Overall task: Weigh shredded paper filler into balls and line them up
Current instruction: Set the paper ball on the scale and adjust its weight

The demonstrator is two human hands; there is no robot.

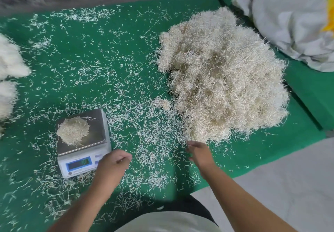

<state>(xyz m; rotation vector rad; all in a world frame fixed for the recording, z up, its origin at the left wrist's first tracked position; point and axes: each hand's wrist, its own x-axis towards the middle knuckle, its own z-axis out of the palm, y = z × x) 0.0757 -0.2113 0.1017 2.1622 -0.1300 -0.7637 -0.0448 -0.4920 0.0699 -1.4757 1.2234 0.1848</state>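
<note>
A small ball of shredded paper lies on the steel pan of a white digital scale at the lower left. A large heap of cream shredded paper covers the right half of the green table. My left hand hovers just right of the scale's display, fingers loosely curled, holding nothing that I can see. My right hand reaches to the near edge of the heap, its fingertips at the strands there. Finished white balls lie at the far left edge.
The green table cover is strewn with loose paper strands. A crumpled white sack with a yellow patch lies at the back right. Grey floor shows at the lower right, beyond the table's edge.
</note>
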